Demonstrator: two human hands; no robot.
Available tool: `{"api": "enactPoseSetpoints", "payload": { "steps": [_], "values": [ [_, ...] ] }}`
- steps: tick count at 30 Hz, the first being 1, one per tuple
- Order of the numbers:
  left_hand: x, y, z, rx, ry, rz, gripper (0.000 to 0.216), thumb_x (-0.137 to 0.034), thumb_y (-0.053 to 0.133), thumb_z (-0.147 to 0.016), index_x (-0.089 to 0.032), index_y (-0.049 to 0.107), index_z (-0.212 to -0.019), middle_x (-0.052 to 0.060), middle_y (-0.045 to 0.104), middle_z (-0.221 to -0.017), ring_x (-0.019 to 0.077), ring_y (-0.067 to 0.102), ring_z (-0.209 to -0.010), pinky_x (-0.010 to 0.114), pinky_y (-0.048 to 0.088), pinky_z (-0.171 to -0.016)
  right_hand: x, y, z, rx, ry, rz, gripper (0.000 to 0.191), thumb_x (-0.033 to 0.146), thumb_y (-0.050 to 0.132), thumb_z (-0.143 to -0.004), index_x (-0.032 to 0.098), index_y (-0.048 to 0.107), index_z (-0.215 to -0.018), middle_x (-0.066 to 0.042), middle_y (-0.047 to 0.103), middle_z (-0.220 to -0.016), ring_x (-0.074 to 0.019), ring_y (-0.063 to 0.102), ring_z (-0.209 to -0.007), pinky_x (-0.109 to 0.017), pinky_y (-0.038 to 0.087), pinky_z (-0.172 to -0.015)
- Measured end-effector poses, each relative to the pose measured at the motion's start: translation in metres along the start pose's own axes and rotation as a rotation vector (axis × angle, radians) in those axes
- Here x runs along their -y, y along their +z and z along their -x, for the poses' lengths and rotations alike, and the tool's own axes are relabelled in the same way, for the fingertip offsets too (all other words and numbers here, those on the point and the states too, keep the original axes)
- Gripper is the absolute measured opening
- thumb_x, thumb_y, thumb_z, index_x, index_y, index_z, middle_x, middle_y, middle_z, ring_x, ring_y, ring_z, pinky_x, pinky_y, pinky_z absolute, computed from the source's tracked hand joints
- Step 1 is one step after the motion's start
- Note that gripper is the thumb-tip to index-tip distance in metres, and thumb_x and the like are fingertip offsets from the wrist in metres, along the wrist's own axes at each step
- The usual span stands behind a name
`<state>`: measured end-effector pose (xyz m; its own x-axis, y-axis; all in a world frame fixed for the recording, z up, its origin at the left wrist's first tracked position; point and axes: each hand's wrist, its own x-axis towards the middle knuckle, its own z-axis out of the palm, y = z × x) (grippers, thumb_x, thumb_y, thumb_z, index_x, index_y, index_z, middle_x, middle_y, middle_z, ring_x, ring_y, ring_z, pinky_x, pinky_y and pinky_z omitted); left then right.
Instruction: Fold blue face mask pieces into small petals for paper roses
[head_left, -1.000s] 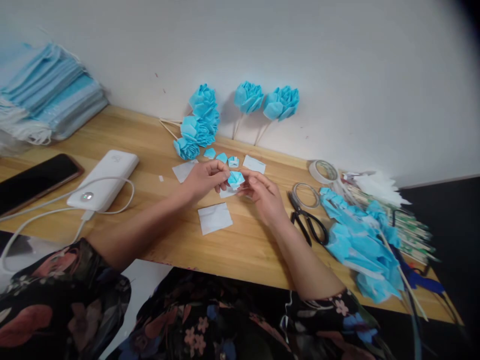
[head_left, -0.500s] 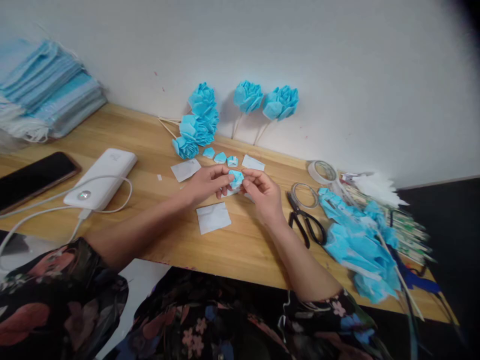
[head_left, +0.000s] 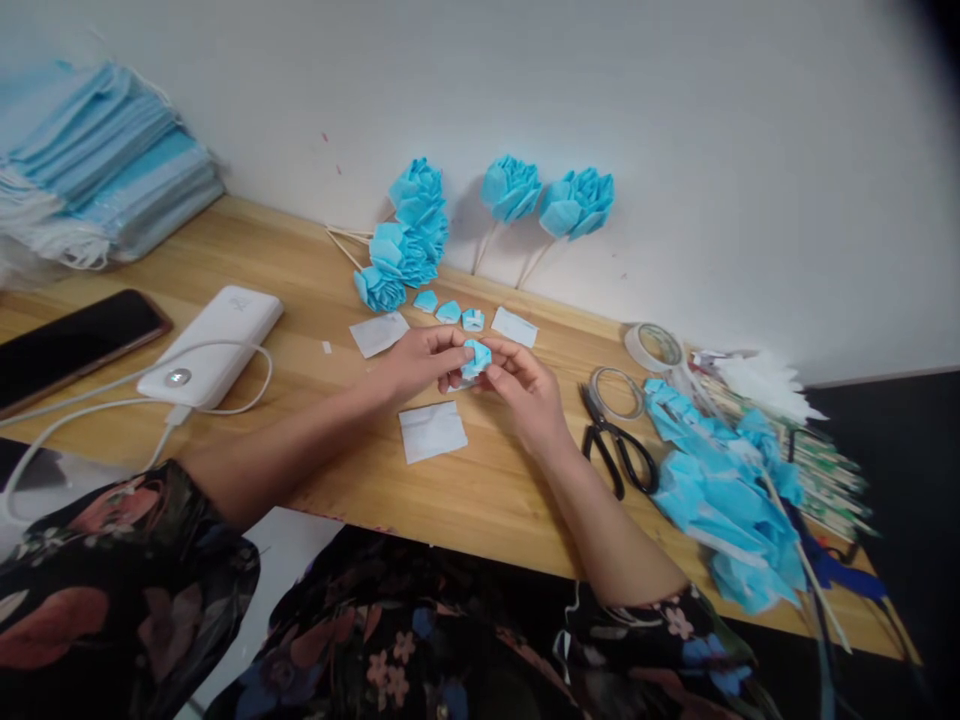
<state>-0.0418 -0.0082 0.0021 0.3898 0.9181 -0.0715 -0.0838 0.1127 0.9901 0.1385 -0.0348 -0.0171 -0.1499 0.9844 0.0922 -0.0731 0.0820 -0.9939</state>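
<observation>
Between my two hands is a small folded blue petal (head_left: 477, 360), lifted just over the table. My left hand (head_left: 426, 362) pinches its left side with the thumb on top. On its right side, the fingers of my right hand (head_left: 528, 388) are closed on it as well. Beyond my fingers lie a few folded blue petals (head_left: 448, 312) in a short row. Pale square pieces sit around my hands: one sheet (head_left: 433, 432) nearer me, another sheet (head_left: 379, 333) to the left, and a third sheet (head_left: 515, 326) to the right. Part of a further piece is hidden under my hands.
Blue flowers on sticks (head_left: 409, 235) lie at the back; two more flowers (head_left: 576, 203) lean on the wall. Black scissors (head_left: 619, 450), tape rolls (head_left: 654, 347) and crumpled blue material (head_left: 731, 510) are at right. Left are a power bank (head_left: 214, 345), phone (head_left: 75, 345) and face masks (head_left: 112, 165).
The whole view has shifted slightly, so the table's things appear a little further right. Both hands keep hold of the blue petal, which has turned a little between the fingers.
</observation>
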Motion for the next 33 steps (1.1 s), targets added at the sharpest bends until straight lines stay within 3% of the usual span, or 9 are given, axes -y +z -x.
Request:
{"api": "enactPoseSetpoints", "payload": {
  "steps": [7, 12, 16, 22, 26, 29, 33],
  "values": [
    [0.000, 0.001, 0.000, 0.028, -0.055, 0.058, 0.036, -0.047, 0.061, -0.089, -0.014, 0.061, -0.079, 0.004, 0.064, -0.068, 0.0110, 0.059, -0.056, 0.022, 0.047, -0.049, 0.001, 0.001, -0.001, -0.078, 0.000, -0.027, 0.031, 0.036, 0.074, -0.080, 0.026, 0.070, -0.109, 0.001, 0.068, -0.082, -0.0138, 0.061, -0.071, -0.032, 0.054, -0.073],
    [0.005, -0.001, -0.001, 0.086, 0.002, -0.016, 0.021, -0.033, 0.070, -0.081, -0.014, 0.060, -0.078, 0.001, 0.064, -0.067, 0.0093, 0.057, -0.056, 0.020, 0.047, -0.049, 0.003, 0.002, -0.002, -0.098, -0.036, -0.043, 0.027, 0.032, 0.074, -0.080, 0.026, 0.070, -0.106, 0.002, 0.067, -0.081, -0.0133, 0.060, -0.071, -0.032, 0.054, -0.071],
    [0.007, -0.001, -0.001, 0.062, 0.014, -0.031, 0.013, -0.024, 0.068, -0.078, -0.015, 0.059, -0.078, -0.001, 0.061, -0.061, 0.0088, 0.055, -0.054, 0.019, 0.046, -0.048, 0.003, 0.002, -0.001, -0.079, -0.034, -0.048, 0.025, 0.030, 0.072, -0.082, 0.026, 0.070, -0.106, 0.002, 0.068, -0.083, -0.0128, 0.060, -0.071, -0.032, 0.054, -0.071],
    [0.005, -0.001, -0.001, 0.024, 0.014, -0.039, 0.014, -0.026, 0.065, -0.080, -0.015, 0.057, -0.077, -0.001, 0.062, -0.060, 0.0085, 0.055, -0.051, 0.019, 0.045, -0.047, 0.004, 0.003, 0.000, -0.064, -0.008, -0.088, 0.024, 0.030, 0.071, -0.082, 0.026, 0.072, -0.106, 0.002, 0.068, -0.082, -0.0132, 0.062, -0.073, -0.032, 0.055, -0.072],
    [0.004, 0.000, -0.001, 0.029, 0.018, -0.055, 0.016, -0.029, 0.066, -0.079, -0.016, 0.057, -0.078, -0.001, 0.061, -0.060, 0.0087, 0.055, -0.051, 0.019, 0.045, -0.047, 0.004, -0.001, 0.000, -0.077, 0.029, -0.097, 0.026, 0.039, 0.070, -0.084, 0.027, 0.073, -0.107, 0.000, 0.069, -0.085, -0.0144, 0.063, -0.074, -0.033, 0.056, -0.074],
    [0.003, 0.000, 0.001, 0.058, 0.005, -0.115, 0.017, -0.030, 0.067, -0.077, -0.017, 0.056, -0.076, -0.003, 0.059, -0.058, 0.0080, 0.053, -0.050, 0.019, 0.043, -0.048, 0.008, -0.005, -0.001, -0.096, 0.051, -0.062, 0.027, 0.046, 0.069, -0.084, 0.024, 0.074, -0.098, -0.001, 0.070, -0.086, -0.0149, 0.062, -0.074, -0.032, 0.055, -0.073],
    [0.004, 0.002, 0.004, 0.093, 0.014, -0.213, 0.017, -0.029, 0.068, -0.076, -0.016, 0.057, -0.075, -0.005, 0.054, -0.055, 0.0055, 0.046, -0.047, 0.017, 0.035, -0.046, 0.017, -0.009, -0.003, -0.078, 0.041, 0.118, 0.023, 0.044, 0.074, -0.079, 0.021, 0.069, -0.077, 0.002, 0.065, -0.070, -0.0130, 0.057, -0.066, -0.028, 0.049, -0.066]
  ]
}}
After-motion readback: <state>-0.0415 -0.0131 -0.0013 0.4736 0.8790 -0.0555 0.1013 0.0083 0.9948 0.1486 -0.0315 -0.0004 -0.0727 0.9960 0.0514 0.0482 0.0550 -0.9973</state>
